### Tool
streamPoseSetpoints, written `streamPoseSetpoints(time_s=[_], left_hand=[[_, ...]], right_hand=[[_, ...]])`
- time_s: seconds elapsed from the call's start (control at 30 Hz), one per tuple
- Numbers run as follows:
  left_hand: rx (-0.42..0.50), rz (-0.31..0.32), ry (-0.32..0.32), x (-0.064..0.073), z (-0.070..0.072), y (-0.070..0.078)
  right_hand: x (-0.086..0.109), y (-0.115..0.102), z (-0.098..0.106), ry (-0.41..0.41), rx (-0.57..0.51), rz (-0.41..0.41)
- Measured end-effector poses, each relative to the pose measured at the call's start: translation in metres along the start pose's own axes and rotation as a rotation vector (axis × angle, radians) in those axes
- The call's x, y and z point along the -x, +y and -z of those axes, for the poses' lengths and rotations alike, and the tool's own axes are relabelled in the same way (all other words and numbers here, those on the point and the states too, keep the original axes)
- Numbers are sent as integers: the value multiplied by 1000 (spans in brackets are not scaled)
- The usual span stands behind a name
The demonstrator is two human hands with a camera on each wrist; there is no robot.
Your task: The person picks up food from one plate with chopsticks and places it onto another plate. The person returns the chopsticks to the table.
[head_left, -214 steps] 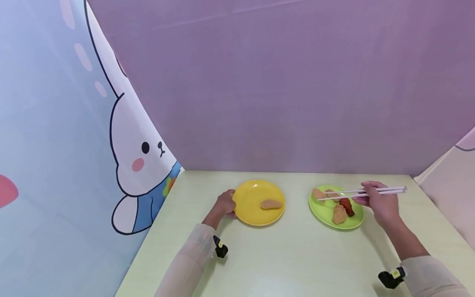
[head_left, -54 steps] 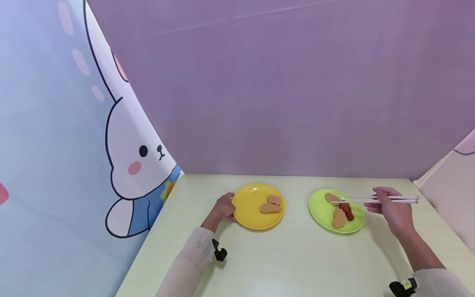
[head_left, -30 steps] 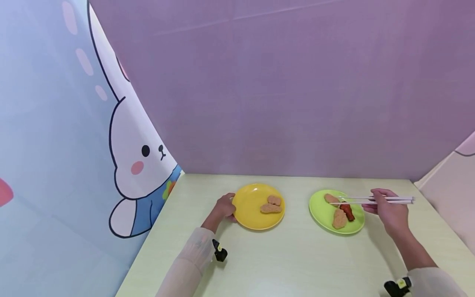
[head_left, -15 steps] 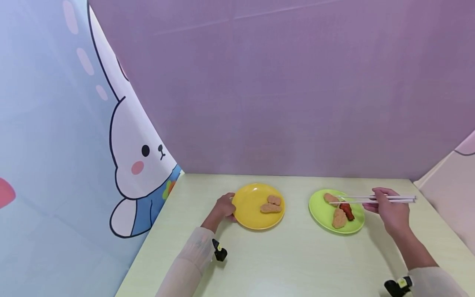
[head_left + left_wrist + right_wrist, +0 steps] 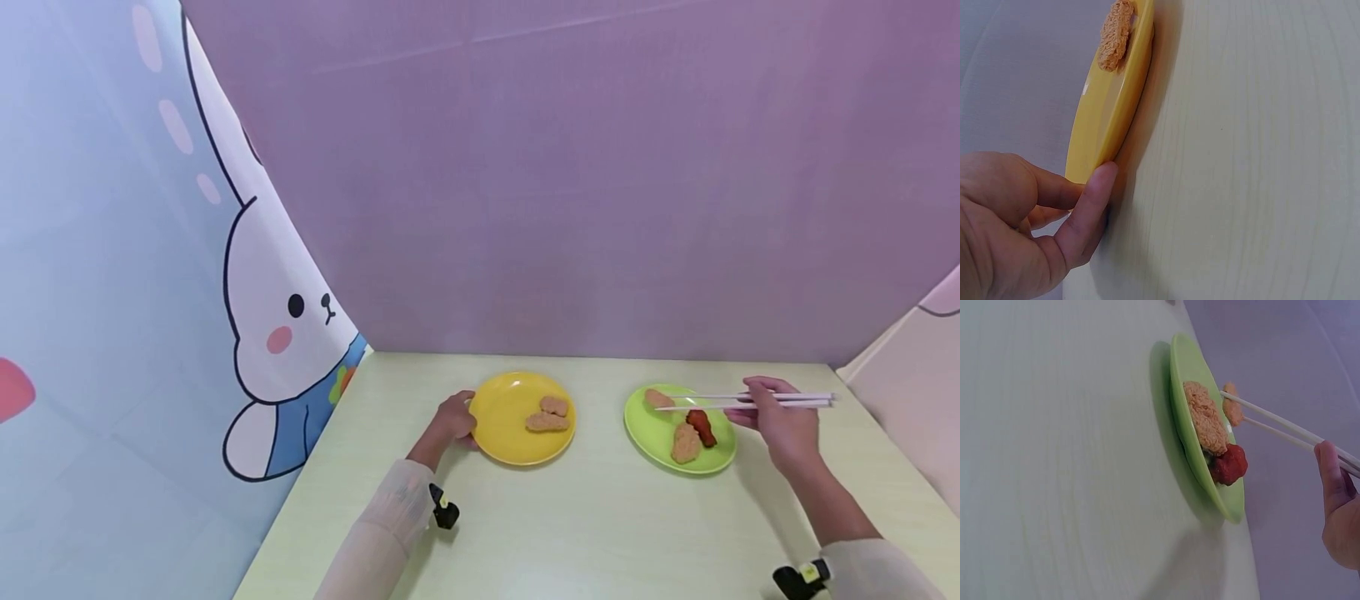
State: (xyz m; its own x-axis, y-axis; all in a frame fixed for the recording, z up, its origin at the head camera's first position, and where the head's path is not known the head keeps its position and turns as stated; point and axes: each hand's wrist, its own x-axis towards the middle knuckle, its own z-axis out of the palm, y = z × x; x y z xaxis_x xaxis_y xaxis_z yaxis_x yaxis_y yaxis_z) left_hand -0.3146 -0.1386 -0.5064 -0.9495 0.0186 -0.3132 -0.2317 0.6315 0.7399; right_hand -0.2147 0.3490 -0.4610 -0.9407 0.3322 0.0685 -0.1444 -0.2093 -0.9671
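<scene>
A small tan nugget [image 5: 657,399], rounded and rough-surfaced, sits between the tips of slim white chopsticks [image 5: 813,404], left of the right hand [image 5: 782,427] gripping them, across the green plate [image 5: 649,433]; the left hand [image 5: 453,418] pinches a yellow plate [image 5: 510,437] just to its right

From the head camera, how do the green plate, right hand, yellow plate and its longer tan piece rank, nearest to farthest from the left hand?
1. Yellow plate: the left hand grips its rim.
2. Longer tan piece: on that plate's right side.
3. Green plate: farther right.
4. Right hand: farthest right of the four.
</scene>
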Motion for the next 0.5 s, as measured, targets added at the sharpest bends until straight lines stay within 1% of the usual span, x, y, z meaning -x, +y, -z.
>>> streamPoseSetpoints(time_s=[0.13, 0.33, 0.5], left_hand=[[15, 5, 2, 1, 1, 1], [9, -6, 3, -1, 1, 0], [17, -3, -1, -2, -1, -2]], right_hand=[[0, 0, -6, -16, 11, 2], [4, -1, -18, -50, 28, 2], [7, 1, -26, -66, 61, -21]])
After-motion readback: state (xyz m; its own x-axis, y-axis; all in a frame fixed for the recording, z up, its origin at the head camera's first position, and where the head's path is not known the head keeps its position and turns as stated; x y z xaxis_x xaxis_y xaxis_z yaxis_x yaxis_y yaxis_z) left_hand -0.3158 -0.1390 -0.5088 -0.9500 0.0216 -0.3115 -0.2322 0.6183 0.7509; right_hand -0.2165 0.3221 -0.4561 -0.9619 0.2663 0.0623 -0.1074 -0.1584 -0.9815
